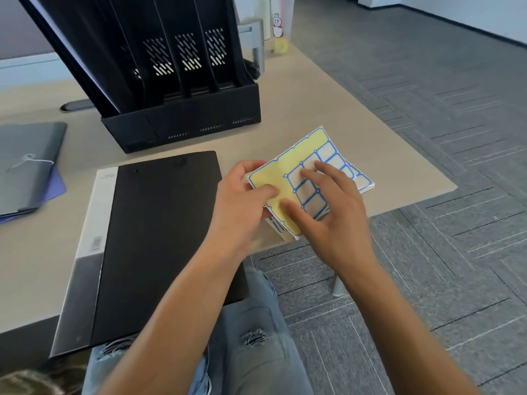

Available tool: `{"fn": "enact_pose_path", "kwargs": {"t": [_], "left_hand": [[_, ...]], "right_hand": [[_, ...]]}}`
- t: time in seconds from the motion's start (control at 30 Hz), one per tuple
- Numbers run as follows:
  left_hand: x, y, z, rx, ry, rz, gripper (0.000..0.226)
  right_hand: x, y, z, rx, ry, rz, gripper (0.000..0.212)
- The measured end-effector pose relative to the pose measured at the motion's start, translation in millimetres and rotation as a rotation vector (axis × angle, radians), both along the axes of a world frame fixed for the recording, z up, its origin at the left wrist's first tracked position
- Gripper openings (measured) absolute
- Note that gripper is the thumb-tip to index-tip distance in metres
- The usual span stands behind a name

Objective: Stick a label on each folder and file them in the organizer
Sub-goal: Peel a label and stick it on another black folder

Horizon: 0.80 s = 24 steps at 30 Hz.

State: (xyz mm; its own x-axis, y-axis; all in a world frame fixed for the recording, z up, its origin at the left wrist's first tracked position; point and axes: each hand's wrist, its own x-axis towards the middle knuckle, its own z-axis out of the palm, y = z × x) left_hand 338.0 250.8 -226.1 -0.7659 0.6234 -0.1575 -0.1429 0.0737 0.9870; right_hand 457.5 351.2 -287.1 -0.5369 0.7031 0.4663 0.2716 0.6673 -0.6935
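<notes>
We are looking at a black folder [159, 238] with a pale spine strip, lying flat and closed at the desk's near edge. Just right of it, a small stack of yellow label sheets [296, 172] with blue-bordered stickers is sitting tilted above the desk corner. Behind them, the black slotted organizer [182, 109] is standing upright, a dark folder leaning in its leftmost slot.

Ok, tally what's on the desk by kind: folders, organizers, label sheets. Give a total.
Folders lying flat: 2, the black folder and the grey folder at the left edge.
Organizers: 1, the black organizer.
Label sheet stacks: 1, the label sheets, held by the left hand, right hand touching them.
Total: 4.
</notes>
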Motion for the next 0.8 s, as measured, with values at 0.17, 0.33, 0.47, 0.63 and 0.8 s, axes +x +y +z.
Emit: {"fn": "enact_pose_path", "kwargs": {"t": [0.17,0.33,0.47,0.63,0.8], "left_hand": [[-6.3,-13.5,-0.1,-0.031,-0.025,-0.104,0.016],[-11.0,-22.0,-2.7,-0.067,0.0,-0.095,0.013],[-10.0,-26.8,-3.2,-0.072,0.012,-0.13,0.013],[-7.0,-29.8,-3.7,-0.075,0.057,-0.16,0.014],[-3.1,-33.8,-4.0,-0.077,0.051,-0.155,0.014]], "right_hand": [[-3.9,-8.5,-2.5,-0.007,-0.005,0.057,0.056],[-3.5,-13.1,-5.7,0.022,0.036,0.067,0.046],[-3.9,-18.2,-4.0,0.027,0.067,0.055,0.038],[-6.8,-18.0,1.3,0.037,0.093,0.087,0.032],[-6.7,-20.3,2.0,0.047,0.087,0.11,0.026]]}}
